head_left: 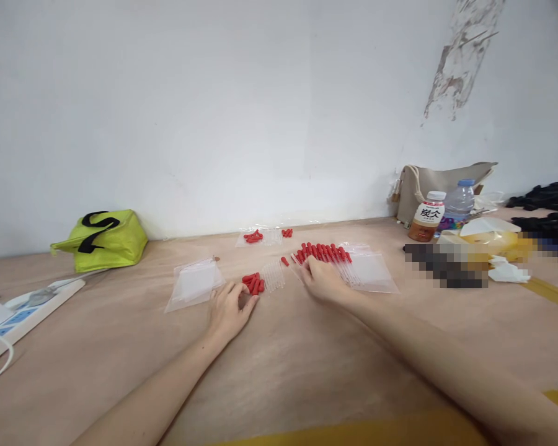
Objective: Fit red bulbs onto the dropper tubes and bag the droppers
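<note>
Resting beside the loose red pieces (253, 284), left hand (230, 306): fingers curled, thumb slightly apart; cannot tell whether a piece is gripped. Thin clear tubes (273, 276): side by side, just right of that pile. Right hand (320, 280): fingertips drawn together at the left part of the row of red-topped tubes (330, 253); cannot tell whether clamped on one. Handling, as judged: light fingertip pressure, tubes kept parallel, neighbours undisturbed, loose pieces steadied against rolling.

Surface: brown tabletop (270, 359), yellow tape (353, 433) along the near edge. Upon it, left to right: white power strip (37, 322), green bag (111, 238) with black handles, flat clear bag (193, 284), beige bag (439, 179), brown drink bottle (428, 217), blue-capped bottle (460, 199). Behind: white wall (260, 124), scarred at upper right.
</note>
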A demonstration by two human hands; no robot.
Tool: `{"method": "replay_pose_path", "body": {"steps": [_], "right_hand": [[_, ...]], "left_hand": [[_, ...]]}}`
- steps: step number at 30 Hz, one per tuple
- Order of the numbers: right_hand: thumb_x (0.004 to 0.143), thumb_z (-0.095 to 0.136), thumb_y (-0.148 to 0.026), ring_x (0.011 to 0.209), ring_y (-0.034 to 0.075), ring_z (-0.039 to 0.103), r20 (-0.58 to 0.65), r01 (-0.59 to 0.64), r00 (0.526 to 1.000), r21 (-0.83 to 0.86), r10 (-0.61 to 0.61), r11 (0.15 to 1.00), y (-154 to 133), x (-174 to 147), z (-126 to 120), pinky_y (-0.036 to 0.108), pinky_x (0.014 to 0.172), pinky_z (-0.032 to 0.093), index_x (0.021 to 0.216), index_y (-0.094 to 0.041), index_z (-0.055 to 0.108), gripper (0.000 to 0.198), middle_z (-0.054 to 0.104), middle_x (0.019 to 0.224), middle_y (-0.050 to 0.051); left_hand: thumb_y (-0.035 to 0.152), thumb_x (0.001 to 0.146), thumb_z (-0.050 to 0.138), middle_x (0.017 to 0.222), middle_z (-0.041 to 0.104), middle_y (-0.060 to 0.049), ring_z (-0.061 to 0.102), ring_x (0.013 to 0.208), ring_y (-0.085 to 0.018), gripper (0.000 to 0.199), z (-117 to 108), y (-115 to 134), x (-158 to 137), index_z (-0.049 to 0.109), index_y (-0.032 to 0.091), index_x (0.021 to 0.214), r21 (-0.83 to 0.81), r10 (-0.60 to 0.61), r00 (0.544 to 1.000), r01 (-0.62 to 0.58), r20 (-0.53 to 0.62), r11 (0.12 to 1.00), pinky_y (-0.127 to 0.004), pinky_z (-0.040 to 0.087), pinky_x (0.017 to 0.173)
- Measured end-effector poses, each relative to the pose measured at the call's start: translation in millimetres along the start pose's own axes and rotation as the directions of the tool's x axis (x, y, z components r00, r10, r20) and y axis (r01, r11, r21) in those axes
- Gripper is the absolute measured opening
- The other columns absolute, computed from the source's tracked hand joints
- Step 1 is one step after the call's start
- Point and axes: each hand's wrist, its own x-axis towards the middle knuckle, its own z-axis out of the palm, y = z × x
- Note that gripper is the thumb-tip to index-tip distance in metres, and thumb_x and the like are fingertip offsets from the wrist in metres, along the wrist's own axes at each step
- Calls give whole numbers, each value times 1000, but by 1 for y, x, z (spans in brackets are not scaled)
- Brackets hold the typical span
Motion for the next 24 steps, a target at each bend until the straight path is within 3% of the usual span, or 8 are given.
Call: {"method": "replay_pose_path", "body": {"steps": [3,6,9,13,17,21,24], "right_hand": [[86,35,-25,74,17,55,-102,156,984,74,-148,985,18,-26,3,26,65,35,86,-16,50,18,61,81,6],[84,38,-22,81,18,54,-190,281,948,114,-257,953,31,-42,8,29,72,38,96,-15,51,19,61,85,8],[85,38,-22,85,19,54,-226,322,929,109,-292,940,34,-47,9,32,75,39,105,-16,52,25,61,89,8],[86,35,-21,86,18,53,-234,352,918,114,-320,929,32,-51,7,31,75,39,98,-18,56,24,61,91,7],[85,37,-18,84,16,53,-192,398,909,129,-371,908,29,-58,1,29,74,37,90,-19,56,19,60,87,5],[82,42,-17,80,14,54,-158,420,902,104,-402,902,24,-64,0,30,74,34,84,-19,54,13,60,84,4],[82,42,-17,79,15,53,-148,454,886,84,-439,887,22,-64,2,30,73,33,84,-18,54,12,59,84,4]], "left_hand": [[37,76,55,72,57,-2,53,71,-21,18,5,-3,4,57,20,71,46,-9,1000,10,-10,999,-33,34,67],[38,75,55,72,59,-2,54,71,-22,19,9,-2,6,60,21,68,67,-11,1000,12,-14,998,-34,32,67],[34,75,55,69,60,-2,54,69,-21,17,8,-1,5,62,21,67,60,-22,999,24,-38,998,-35,32,68],[29,76,52,73,59,-3,54,72,-20,12,-3,6,-4,61,20,75,-7,44,996,-45,-83,999,-35,33,71],[22,75,50,74,56,-3,53,72,-18,9,-12,18,-16,59,19,76,-161,223,974,-214,39,963,-32,38,70],[19,73,50,76,53,-3,49,58,-13,11,-11,28,-20,57,18,80,-295,228,962,-176,151,939,-27,41,57],[22,74,53,82,53,-4,51,65,-14,17,-8,32,-18,59,18,89,-347,241,957,-173,162,922,-28,43,61]]}}
